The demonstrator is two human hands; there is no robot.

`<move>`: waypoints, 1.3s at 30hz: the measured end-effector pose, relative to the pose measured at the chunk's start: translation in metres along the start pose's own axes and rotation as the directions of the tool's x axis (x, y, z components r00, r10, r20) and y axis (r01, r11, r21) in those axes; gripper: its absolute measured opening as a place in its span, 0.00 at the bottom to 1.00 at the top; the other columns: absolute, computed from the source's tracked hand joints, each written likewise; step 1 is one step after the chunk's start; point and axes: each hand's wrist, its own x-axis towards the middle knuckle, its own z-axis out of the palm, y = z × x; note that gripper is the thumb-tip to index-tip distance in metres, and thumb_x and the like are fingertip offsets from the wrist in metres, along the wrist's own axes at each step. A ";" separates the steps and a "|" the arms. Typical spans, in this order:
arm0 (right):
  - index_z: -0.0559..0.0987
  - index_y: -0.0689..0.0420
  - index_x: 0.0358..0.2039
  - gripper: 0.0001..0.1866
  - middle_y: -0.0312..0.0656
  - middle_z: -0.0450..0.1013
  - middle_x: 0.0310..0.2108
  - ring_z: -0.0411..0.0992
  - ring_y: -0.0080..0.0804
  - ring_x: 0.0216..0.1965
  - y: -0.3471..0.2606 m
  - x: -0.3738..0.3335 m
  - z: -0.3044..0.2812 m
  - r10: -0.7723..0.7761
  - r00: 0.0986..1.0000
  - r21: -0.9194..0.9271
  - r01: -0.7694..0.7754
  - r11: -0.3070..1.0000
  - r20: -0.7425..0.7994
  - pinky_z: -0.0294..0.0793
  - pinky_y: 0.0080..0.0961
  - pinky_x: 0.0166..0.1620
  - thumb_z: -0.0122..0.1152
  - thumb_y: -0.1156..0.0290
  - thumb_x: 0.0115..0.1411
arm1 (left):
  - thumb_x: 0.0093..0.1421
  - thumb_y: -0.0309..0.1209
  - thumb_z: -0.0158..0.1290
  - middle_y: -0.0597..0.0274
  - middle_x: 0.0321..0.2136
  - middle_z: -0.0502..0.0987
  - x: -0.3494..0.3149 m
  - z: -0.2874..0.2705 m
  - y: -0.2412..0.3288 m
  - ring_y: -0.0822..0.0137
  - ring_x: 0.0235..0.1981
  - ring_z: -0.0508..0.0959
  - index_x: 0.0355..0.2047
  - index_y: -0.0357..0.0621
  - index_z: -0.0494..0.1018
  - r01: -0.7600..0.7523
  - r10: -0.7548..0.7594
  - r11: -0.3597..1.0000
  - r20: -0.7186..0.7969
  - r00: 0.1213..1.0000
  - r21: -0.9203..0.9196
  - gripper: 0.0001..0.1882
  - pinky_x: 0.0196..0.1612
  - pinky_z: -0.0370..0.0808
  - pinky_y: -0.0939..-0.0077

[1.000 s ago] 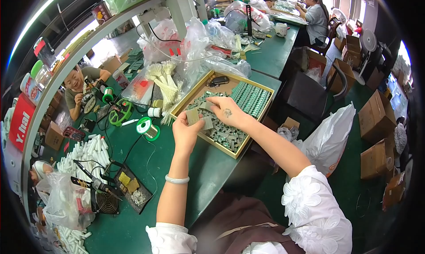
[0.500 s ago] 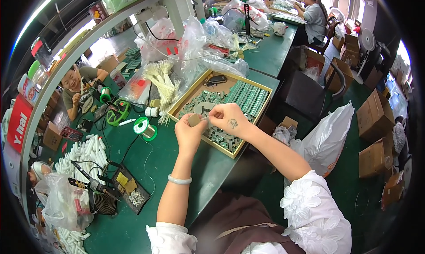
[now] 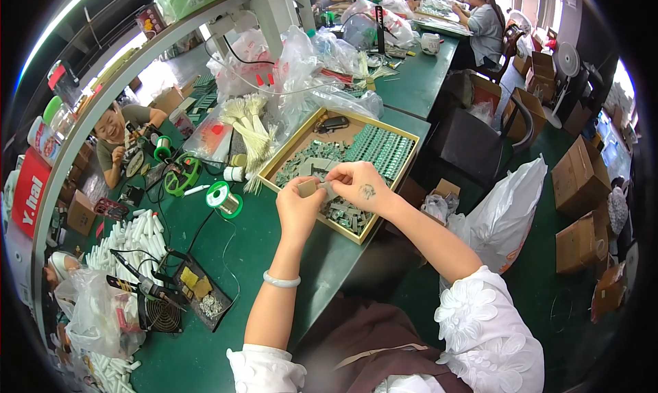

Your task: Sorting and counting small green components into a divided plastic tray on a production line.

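Observation:
Both my hands meet over a shallow yellow-edged tray (image 3: 306, 138). My left hand (image 3: 297, 208) is closed on a small flat tan piece (image 3: 308, 188), its fingertips pointing to the tray's middle. My right hand (image 3: 359, 185) pinches at a small greyish piece beside it; the fingers hide most of that piece, so its kind does not show. Beneath lie loose little green-grey board pieces (image 3: 349, 216). Small green circuit boards (image 3: 381, 150) stand in neat rows at the tray's far right. A dark key-fob-like object (image 3: 334, 124) rests at its far edge.
On the green table (image 3: 274, 293) are a solder wire spool (image 3: 224, 199), a soldering iron stand (image 3: 203, 293), white tubes (image 3: 137, 242) and a wire bundle (image 3: 252, 129). A co-worker (image 3: 118, 129) sits across at left. A black chair (image 3: 473, 143) and white sack (image 3: 504, 215) are at right.
Both hands have shifted slightly to the right over the tray, still close together. The tan piece moved along in my left hand.

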 end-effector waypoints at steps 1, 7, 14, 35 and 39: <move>0.80 0.64 0.31 0.10 0.46 0.77 0.23 0.77 0.29 0.27 -0.001 0.000 0.000 -0.007 1.000 -0.021 0.007 1.000 0.001 0.76 0.24 0.33 0.60 0.72 0.50 | 0.48 0.22 0.59 0.66 0.25 0.76 0.000 0.000 -0.002 0.77 0.24 0.75 0.34 0.34 0.75 -0.012 0.012 1.000 -0.004 1.000 0.007 0.11 0.28 0.74 0.81; 0.80 0.65 0.31 0.11 0.47 0.78 0.24 0.78 0.30 0.27 -0.004 -0.001 -0.001 0.019 1.000 -0.030 -0.018 0.999 0.012 0.76 0.24 0.34 0.60 0.72 0.50 | 0.47 0.23 0.61 0.67 0.24 0.76 0.003 0.006 -0.009 0.78 0.23 0.73 0.31 0.35 0.76 0.035 -0.038 0.993 -0.027 0.999 -0.110 0.10 0.28 0.72 0.83; 0.81 0.64 0.31 0.11 0.48 0.78 0.25 0.78 0.35 0.27 0.002 -0.002 0.008 0.011 0.999 -0.100 -0.016 0.995 -0.050 0.77 0.27 0.36 0.60 0.71 0.49 | 0.46 0.26 0.62 0.67 0.24 0.76 -0.003 0.014 -0.004 0.79 0.24 0.72 0.30 0.35 0.77 0.001 0.000 1.000 -0.144 0.990 0.009 0.11 0.28 0.71 0.83; 0.82 0.59 0.27 0.09 0.47 0.77 0.22 0.77 0.40 0.26 -0.003 -0.003 0.008 -0.089 0.991 -0.172 0.072 0.983 -0.096 0.76 0.31 0.34 0.61 0.68 0.48 | 0.47 0.19 0.60 0.63 0.30 0.78 -0.002 0.014 -0.004 0.78 0.27 0.75 0.42 0.31 0.73 0.012 -0.016 0.998 -0.075 0.997 -0.058 0.19 0.29 0.73 0.84; 0.82 0.58 0.26 0.09 0.46 0.76 0.22 0.77 0.43 0.26 -0.006 -0.006 0.008 -0.107 0.987 -0.294 0.068 0.954 -0.122 0.76 0.34 0.34 0.60 0.67 0.49 | 0.48 0.20 0.60 0.58 0.32 0.79 0.000 0.018 -0.006 0.75 0.30 0.77 0.44 0.30 0.72 0.022 -0.028 0.996 -0.068 0.997 -0.084 0.21 0.32 0.74 0.82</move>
